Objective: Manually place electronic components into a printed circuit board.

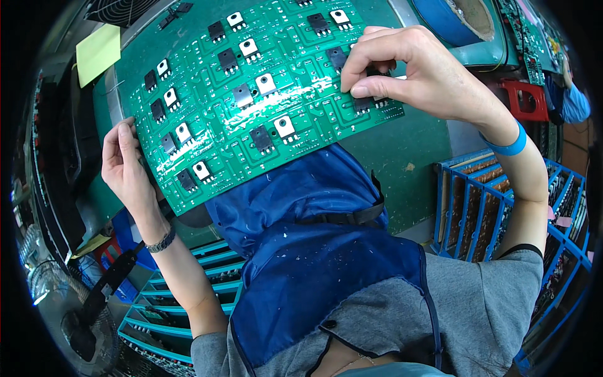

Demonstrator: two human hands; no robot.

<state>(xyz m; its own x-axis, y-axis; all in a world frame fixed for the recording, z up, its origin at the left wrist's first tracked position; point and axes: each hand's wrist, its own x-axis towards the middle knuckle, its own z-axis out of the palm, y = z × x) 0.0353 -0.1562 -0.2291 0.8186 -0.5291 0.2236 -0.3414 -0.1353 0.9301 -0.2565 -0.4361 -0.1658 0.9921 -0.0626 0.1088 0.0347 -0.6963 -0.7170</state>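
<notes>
A large green circuit board [207,81] lies tilted across the bench in front of me. Rows of black transistors [260,138] and silver-faced transistors [284,128] stand on it in pairs. At the board's left edge my left hand [129,166] is closed, with the thumb on top and the fingers around the rim. Over the right end, my right hand [421,72] is closed in a pinch, thumb and forefinger close together above a black transistor [362,104]. Whatever is between those fingertips is hidden. Part of the right end is covered by this hand.
Beneath the board is a green bench top [414,157]. A yellow paper [98,54] is at the back left, a blue round container [455,22] at the back right. Blue racks of boards [477,201] stand right, a teal rack [169,301] lower left, near a fan [81,320].
</notes>
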